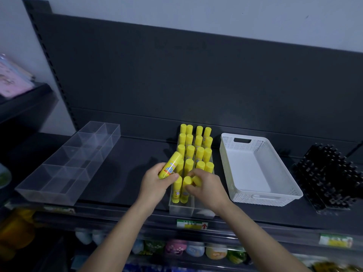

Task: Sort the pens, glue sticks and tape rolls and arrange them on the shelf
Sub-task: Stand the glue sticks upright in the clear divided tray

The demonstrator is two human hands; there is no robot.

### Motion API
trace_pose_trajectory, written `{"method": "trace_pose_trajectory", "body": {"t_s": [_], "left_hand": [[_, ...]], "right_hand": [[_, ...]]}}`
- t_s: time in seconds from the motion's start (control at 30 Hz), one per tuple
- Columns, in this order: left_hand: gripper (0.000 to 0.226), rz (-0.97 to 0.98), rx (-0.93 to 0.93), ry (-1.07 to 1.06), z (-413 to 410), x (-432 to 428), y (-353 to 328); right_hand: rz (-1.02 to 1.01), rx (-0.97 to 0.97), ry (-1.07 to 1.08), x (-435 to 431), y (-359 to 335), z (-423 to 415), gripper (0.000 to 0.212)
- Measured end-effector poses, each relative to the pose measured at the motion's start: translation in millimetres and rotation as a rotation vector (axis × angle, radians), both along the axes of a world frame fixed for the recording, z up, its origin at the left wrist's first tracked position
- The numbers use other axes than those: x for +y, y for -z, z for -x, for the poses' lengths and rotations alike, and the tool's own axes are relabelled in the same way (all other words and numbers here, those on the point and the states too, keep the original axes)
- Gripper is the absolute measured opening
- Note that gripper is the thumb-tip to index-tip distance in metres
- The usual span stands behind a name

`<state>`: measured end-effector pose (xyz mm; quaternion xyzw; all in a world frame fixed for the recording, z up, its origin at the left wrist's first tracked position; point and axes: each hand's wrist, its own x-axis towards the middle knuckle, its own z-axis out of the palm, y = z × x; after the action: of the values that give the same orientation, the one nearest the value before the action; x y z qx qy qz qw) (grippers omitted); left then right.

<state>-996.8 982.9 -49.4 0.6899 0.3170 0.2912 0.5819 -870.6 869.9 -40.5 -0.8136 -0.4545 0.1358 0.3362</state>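
Several yellow glue sticks (194,146) stand upright in rows inside a narrow clear bin (181,208) on the dark shelf (127,163). My left hand (155,183) grips one yellow glue stick (170,167), tilted, just left of the bin. My right hand (206,185) pinches another glue stick (197,180) at the bin's front right, its fingers also touching the neighbouring stick's cap. A block of black pens (326,177) stands in a holder at the far right. No tape rolls are in view.
A clear divided tray (47,190) lies at the shelf's left. A white perforated basket (294,191) with nothing in it sits right of the glue bin. Price labels (192,224) line the shelf's front edge, with coloured goods on lower shelves. A pink packet (11,79) sits on the left shelf.
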Motion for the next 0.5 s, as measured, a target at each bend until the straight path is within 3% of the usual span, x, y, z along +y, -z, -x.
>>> {"method": "trace_pose_trajectory", "body": {"t_s": [0.17,0.3,0.4,0.5], "left_hand": [[0.014,0.03,0.049,-0.006,-3,-4,1],[0.008,0.034,0.012,-0.052,0,-2,0],[0.009,0.015,-0.007,-0.076,1,0,-5],[0.025,0.046,-0.03,-0.089,-1,0,-14]], "right_hand": [[0.019,0.028,-0.023,-1,-1,2,0.025],[0.069,0.122,0.014,-4,-9,-4,0.048],[0.043,0.296,0.101,-8,-19,-11,0.03],[-0.067,0.448,0.14,-15,-30,-18,0.017]]}}
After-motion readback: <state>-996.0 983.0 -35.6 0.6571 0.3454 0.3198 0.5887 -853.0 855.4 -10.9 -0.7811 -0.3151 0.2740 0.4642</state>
